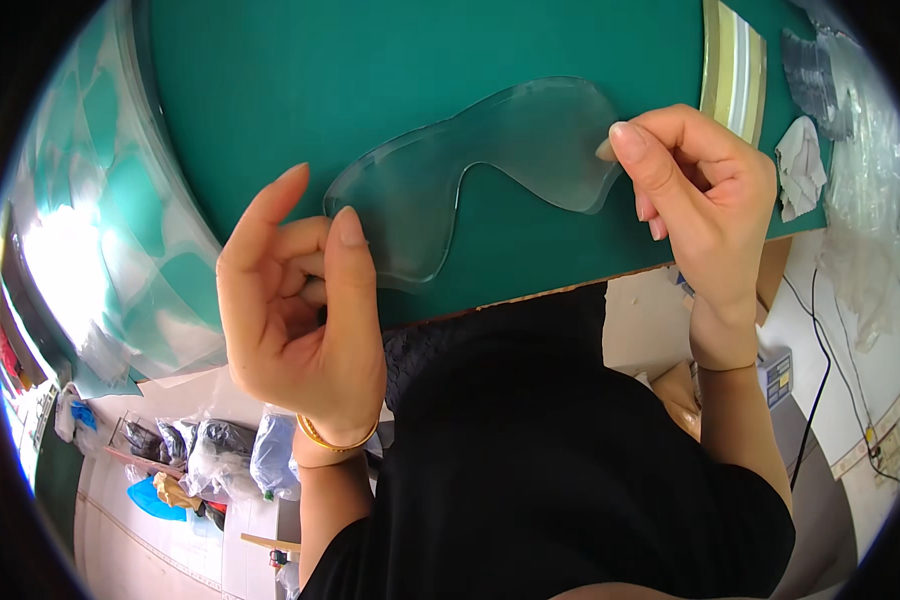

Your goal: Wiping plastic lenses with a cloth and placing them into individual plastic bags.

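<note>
A clear, thin goggle lens with a nose notch in its lower edge is held up over a green tabletop. It tilts, its right end higher in the picture than its left. My left hand grips the left end between thumb and fingers, the index finger raised off it. At the right end, my right hand pinches the rim with thumb and index finger, the other fingers curled under. A gold bangle circles my left wrist.
Clear plastic sheeting curves along the left side, reflecting a bright glare. A yellow-edged strip and a grey cloth lie at the right, near transparent plastic wrap. Bagged items sit lower left; black cables hang lower right.
</note>
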`<state>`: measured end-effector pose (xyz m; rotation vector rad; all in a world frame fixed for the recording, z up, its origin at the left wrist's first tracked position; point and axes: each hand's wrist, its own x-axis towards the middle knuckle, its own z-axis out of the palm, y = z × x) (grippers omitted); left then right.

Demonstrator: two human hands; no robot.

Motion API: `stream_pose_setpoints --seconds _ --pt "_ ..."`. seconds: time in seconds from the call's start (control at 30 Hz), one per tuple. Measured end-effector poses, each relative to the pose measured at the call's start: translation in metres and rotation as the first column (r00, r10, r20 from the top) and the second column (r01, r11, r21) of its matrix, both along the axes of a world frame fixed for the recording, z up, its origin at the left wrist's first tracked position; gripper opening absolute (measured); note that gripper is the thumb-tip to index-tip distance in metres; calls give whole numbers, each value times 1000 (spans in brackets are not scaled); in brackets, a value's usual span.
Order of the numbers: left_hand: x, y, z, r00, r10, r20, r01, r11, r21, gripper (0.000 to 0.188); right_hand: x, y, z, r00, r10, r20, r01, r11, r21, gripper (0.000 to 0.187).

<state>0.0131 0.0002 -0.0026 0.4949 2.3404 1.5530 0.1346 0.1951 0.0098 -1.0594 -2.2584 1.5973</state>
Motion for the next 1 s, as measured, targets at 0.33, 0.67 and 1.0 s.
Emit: stream_pose_setpoints --seconds 0.33,0.67,1.0 --pt "0 8 -2 998 29 -50 -30 999 -13 33 -1 -1 -3 1000 3 -10 -2 998 63 19" --pt "1 8 -4 998 35 -57 -36 999 -11 33 1 -1 -5 1000 18 -18 -17 998 61 18" --pt "0 10 -6 998 45 -52 -45 999 3 33 0 0 -6 999 19 -26 -17 997 74 18"
